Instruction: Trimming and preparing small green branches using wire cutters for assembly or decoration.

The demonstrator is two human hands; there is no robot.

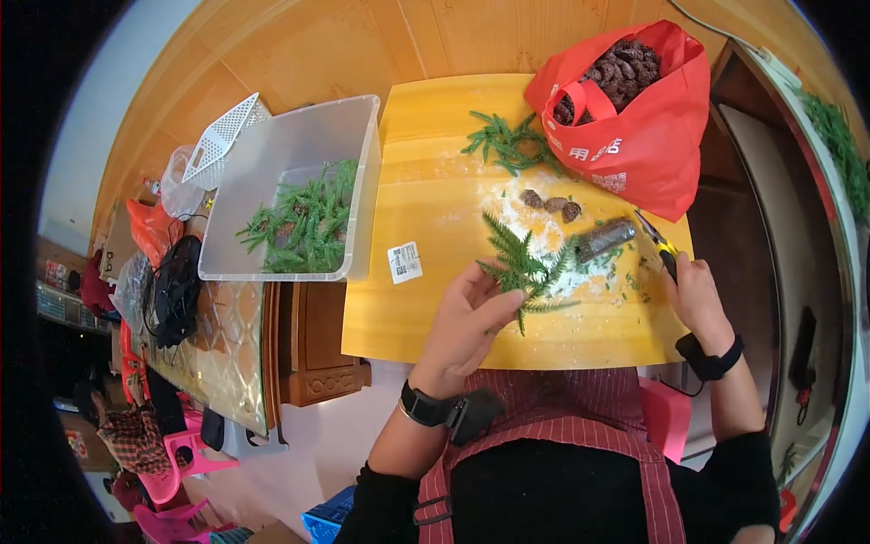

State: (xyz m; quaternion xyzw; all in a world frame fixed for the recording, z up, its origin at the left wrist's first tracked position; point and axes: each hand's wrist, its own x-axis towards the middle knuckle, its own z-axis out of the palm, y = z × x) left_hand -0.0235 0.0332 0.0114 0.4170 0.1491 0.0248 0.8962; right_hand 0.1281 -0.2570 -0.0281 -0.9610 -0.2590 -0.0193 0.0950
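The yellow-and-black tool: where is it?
In the head view, the tool is in the right hand, near the yellow table's right edge, below the red bag.

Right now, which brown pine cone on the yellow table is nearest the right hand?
The rightmost loose brown pine cone; the other two lie farther left.

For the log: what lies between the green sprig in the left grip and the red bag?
In the head view, three small brown cones and white powder lie between green sprig and red bag.

The left hand (466, 319) partly hides the sprig (518, 261).
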